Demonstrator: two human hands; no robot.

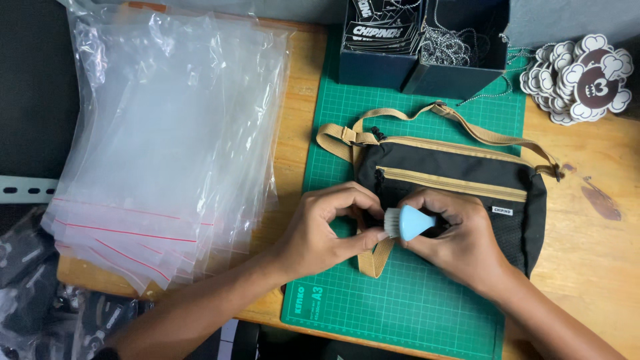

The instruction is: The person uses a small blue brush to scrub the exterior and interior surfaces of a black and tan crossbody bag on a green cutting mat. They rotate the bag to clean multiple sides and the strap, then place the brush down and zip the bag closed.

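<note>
- The black bag (460,193) with tan straps lies flat on the green mat (413,300) on the bench (593,260).
- The right hand (460,240) has its fingers closed around a small blue brush (408,223), bristles pointing left.
- The left hand (327,230) pinches the bag's left edge, fingers closed on it.
- The bag looks soft and floppy, so it is best held by an edge or strap.
- The brush looks light and hard.
- A pile of clear bags (167,153) lies to the left.
</note>
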